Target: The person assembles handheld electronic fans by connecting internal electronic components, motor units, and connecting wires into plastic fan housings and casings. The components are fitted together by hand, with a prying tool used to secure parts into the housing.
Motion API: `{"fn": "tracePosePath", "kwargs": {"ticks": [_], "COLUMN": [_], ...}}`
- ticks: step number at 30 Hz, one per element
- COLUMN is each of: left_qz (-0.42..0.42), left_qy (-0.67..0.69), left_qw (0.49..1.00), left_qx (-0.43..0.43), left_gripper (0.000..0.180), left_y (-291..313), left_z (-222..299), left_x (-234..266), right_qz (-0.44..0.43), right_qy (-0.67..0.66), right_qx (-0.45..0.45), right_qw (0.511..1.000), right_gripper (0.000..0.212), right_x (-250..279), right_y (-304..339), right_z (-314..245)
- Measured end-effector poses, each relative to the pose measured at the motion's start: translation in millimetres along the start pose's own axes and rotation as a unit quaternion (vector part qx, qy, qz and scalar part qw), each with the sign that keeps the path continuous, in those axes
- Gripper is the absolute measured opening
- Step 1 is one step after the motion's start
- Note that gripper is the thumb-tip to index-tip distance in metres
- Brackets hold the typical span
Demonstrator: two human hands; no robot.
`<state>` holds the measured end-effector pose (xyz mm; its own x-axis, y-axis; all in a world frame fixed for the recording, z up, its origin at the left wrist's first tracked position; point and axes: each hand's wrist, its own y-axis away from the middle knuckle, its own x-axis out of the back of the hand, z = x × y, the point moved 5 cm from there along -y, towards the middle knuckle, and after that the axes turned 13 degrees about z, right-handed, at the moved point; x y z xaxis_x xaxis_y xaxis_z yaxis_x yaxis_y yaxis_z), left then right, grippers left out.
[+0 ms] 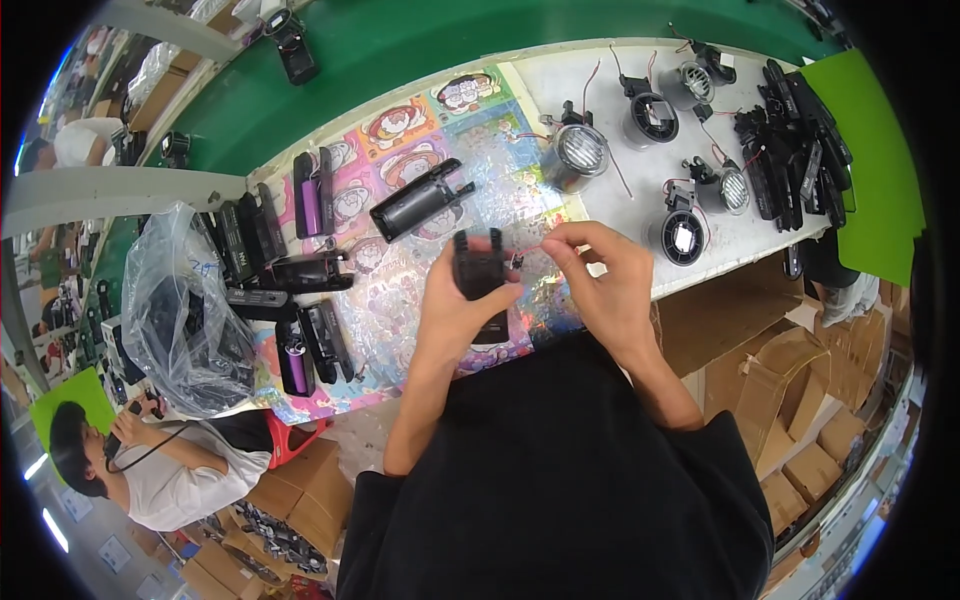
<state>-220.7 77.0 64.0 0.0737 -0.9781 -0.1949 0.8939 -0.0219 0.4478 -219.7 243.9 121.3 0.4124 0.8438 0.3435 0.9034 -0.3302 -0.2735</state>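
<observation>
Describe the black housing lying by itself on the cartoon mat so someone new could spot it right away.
Start at the colourful cartoon-print mat covering the left part of the white bench. Near its upper middle, just above the person's hands, lies a long black plastic housing, set diagonally. Unlike the black parts crowded along the mat's left edge, some holding purple cells, it lies alone with bare mat around it.

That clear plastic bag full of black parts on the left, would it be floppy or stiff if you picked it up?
The clear plastic bag would probably be floppy: its film is crumpled and slumps over the black parts inside. It likely sags and feels fairly heavy, since it looks well filled. The parts might shift or spill, as its top looks open.
</observation>
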Motion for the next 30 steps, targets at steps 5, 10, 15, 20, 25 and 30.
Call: {"fn": "tracePosePath", "kwargs": {"ticks": [5,10,15,20,25,30], "left_qz": [0.021,0.099,0.096,0.047,-0.061,-0.068], "left_qy": [0.117,0.106,0.107,0.115,0.218,0.191], "left_qw": [0.993,0.989,0.986,0.991,0.974,0.978], "left_qx": [-0.029,-0.042,-0.09,-0.053,0.027,-0.042], "left_gripper": [0.046,0.041,0.039,0.038,0.048,0.058], "left_y": [6,7,11,12,22,28], "left_z": [7,7,8,14,7,14], "left_x": [0,2,4,-2,-4,-4], "right_qz": [0.003,-0.031,-0.114,-0.148,-0.098,-0.061], "right_qy": [0.0,0.003,-0.271,-0.32,-0.206,-0.075], "right_qx": [-0.022,-0.025,-0.23,-0.164,-0.036,0.216], "right_qw": [1.0,0.999,0.928,0.921,0.973,0.972], "right_gripper": [0.01,0.01,0.016,0.016,0.016,0.026], "right_x": [0,-4,-27,-34,-19,-13], "right_y": [3,6,23,24,12,18], "right_z": [-3,-6,19,25,-1,-40]}}
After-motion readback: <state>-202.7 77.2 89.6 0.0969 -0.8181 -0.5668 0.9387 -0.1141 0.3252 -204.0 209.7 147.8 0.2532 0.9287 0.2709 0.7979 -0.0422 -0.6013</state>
